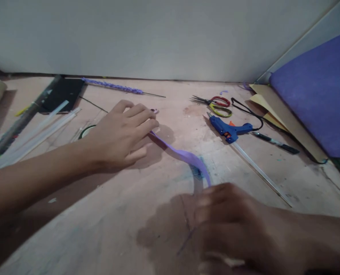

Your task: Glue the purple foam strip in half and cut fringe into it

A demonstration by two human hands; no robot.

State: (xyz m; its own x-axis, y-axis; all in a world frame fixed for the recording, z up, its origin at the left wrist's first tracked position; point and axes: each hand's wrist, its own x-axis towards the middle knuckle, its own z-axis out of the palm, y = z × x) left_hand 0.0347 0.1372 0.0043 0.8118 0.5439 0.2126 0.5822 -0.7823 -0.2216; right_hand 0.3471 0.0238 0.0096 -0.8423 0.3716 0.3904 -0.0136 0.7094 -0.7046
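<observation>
A purple strip (187,156), paper or thin foam, runs slack and slightly twisted between my two hands above the table. My left hand (128,131) is closed on its far end, with a small dark-and-pink tip (154,111) showing past the fingers. At the lower right, my right hand (232,225) is closed on the near end and blurred by motion. Its fingertips are partly hidden. A thin purple scrap (186,241) shows beside the right hand, and I cannot tell whether it is held.
At the back lies a wire wrapped in purple fringe (112,86). On the right are scissors (218,105), a blue glue gun (229,128) with a glue stick in it, a pen (277,143) and a purple sheet (315,88). Clear sticks (44,130) and a black flat object (62,95) lie left.
</observation>
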